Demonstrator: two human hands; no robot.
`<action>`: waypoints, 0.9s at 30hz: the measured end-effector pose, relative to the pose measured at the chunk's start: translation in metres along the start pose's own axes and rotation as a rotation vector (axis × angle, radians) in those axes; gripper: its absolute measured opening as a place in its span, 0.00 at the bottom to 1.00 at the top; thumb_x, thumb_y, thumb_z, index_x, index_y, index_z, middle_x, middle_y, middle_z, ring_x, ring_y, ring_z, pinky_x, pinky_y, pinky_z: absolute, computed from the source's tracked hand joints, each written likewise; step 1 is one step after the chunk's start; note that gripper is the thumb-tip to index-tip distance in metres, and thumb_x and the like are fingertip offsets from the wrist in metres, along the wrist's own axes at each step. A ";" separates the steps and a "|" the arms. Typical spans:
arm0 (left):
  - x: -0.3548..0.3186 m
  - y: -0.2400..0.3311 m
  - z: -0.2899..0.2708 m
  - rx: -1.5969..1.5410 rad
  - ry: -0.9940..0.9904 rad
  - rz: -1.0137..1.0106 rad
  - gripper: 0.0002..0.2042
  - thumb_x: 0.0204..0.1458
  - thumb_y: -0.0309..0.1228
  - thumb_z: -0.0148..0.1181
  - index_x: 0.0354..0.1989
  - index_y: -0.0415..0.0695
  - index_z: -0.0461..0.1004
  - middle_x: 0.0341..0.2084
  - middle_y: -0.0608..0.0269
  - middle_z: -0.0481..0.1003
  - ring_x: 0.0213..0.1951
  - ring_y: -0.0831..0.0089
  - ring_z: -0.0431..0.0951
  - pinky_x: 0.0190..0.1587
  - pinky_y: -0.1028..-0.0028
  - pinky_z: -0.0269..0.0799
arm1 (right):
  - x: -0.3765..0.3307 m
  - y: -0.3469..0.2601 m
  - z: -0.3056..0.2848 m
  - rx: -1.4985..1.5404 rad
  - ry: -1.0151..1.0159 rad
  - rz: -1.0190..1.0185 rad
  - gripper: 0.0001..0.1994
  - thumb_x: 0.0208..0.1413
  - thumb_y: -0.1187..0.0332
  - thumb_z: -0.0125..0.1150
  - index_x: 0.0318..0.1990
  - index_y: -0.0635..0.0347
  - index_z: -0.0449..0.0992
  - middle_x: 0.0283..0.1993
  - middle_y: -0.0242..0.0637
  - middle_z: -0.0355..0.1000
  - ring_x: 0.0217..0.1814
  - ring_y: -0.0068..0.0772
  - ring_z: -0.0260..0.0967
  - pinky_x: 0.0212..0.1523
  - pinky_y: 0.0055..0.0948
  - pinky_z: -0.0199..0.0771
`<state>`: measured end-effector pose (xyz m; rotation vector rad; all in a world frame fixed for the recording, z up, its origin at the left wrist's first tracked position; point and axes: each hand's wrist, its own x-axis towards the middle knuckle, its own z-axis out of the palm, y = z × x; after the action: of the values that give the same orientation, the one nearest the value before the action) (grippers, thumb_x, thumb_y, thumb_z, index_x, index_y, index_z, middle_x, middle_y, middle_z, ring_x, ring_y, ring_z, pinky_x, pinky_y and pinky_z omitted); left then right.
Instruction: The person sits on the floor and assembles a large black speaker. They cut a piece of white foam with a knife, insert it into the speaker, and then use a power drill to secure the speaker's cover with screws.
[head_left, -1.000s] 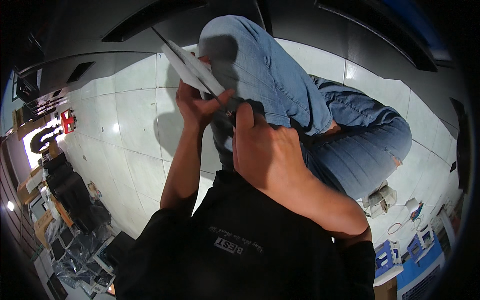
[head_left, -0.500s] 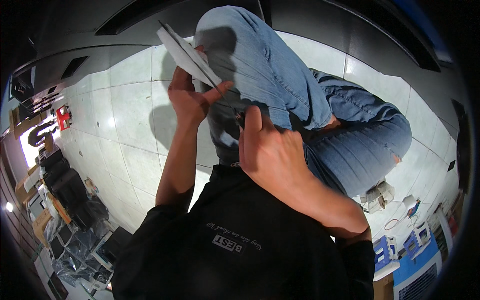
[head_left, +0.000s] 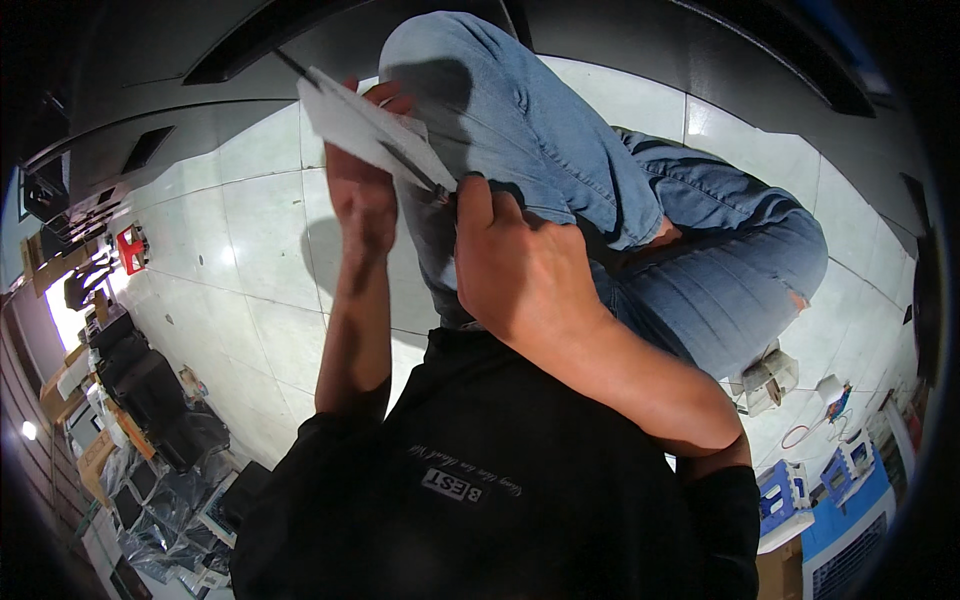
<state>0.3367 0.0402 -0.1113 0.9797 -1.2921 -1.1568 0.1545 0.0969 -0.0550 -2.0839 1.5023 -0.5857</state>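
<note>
A: Report, left to right; what has just changed?

B: Upper left of the frame: the tip of the dark tool (head_left: 420, 178) projects farther beyond the white sheet (head_left: 345, 120) than half a second ago; the sheet lies folded along the tool, upper left of centre.

A: State of the left hand (head_left: 362, 190)?

B: Closed around the sheet from behind, at its right; fingers curl at the upper edge; the thumb, visible earlier, is now hidden.

A: And the right hand (head_left: 520, 260)?

B: At centre, clamped on the tool's near end; it has shifted up and left, so little bare tool remains between hand and sheet; the hands are close, linked by the tool, with no contact visible.
</note>
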 end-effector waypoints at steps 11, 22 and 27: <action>0.011 -0.002 0.027 -0.034 0.290 -0.065 0.50 0.55 0.76 0.31 0.68 0.38 0.54 0.54 0.46 0.68 0.52 0.56 0.75 0.58 0.60 0.70 | -0.002 0.002 0.020 -0.074 0.014 -0.057 0.09 0.56 0.70 0.57 0.39 0.65 0.69 0.22 0.39 0.72 0.19 0.35 0.77 0.16 0.32 0.75; 0.019 0.007 0.037 -0.047 0.449 -0.122 0.48 0.57 0.75 0.23 0.63 0.39 0.61 0.51 0.44 0.72 0.50 0.52 0.78 0.53 0.58 0.75 | -0.009 0.006 0.025 -0.201 -0.006 -0.059 0.08 0.62 0.66 0.56 0.40 0.60 0.68 0.25 0.36 0.73 0.24 0.33 0.78 0.18 0.28 0.74; 0.020 0.008 0.036 -0.067 0.451 -0.127 0.49 0.57 0.76 0.22 0.62 0.39 0.62 0.51 0.44 0.73 0.52 0.51 0.78 0.54 0.58 0.74 | -0.014 0.009 0.023 -0.152 -0.036 -0.054 0.07 0.62 0.67 0.54 0.41 0.62 0.68 0.26 0.37 0.73 0.25 0.33 0.78 0.18 0.28 0.74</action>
<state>0.3002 0.0253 -0.0974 1.2036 -0.8358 -0.9924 0.1573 0.1113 -0.0791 -2.2440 1.5161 -0.4633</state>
